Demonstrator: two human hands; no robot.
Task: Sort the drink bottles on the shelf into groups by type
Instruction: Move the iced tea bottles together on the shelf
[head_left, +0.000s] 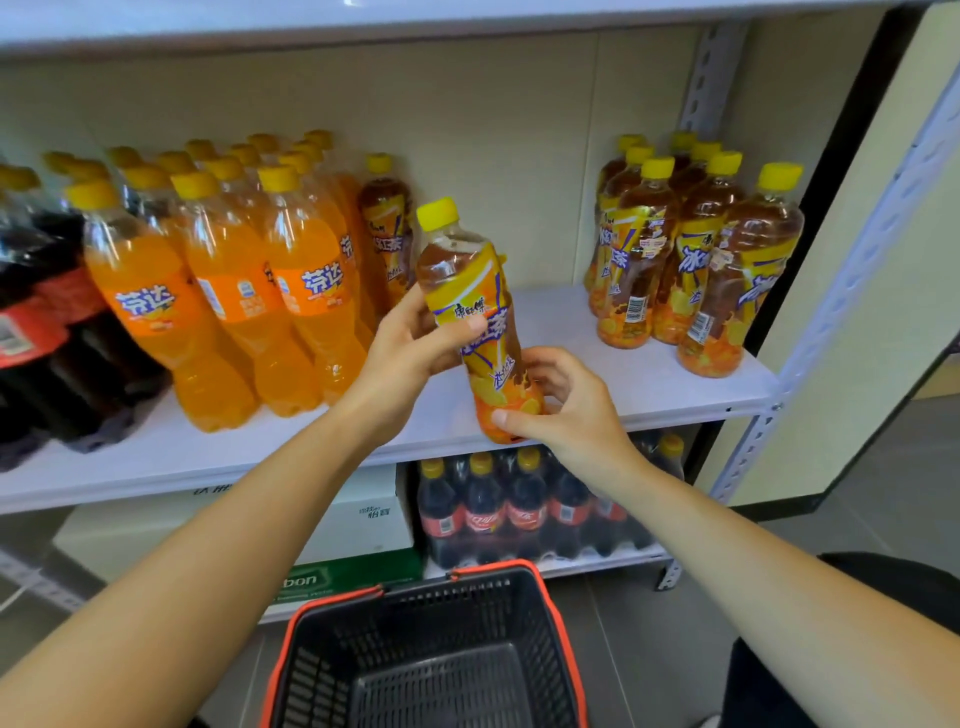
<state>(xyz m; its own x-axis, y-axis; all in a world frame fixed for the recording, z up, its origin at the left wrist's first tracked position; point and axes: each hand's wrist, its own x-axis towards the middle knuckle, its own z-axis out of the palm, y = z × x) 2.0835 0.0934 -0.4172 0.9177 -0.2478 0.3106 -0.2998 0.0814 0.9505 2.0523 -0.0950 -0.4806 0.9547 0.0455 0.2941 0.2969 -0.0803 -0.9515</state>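
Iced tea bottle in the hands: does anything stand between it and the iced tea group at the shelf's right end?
Nothing visible: only bare shelf lies between the held bottle and the iced tea group.

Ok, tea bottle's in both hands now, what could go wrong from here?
The tea bottle is tilted near the shelf edge, held by the left grip and right grip; a slip could drop it toward the basket.
The tea group on the right is tightly packed; pushing it in might topple one.
A stray tea bottle tucked beside the orange sodas is easily missed.
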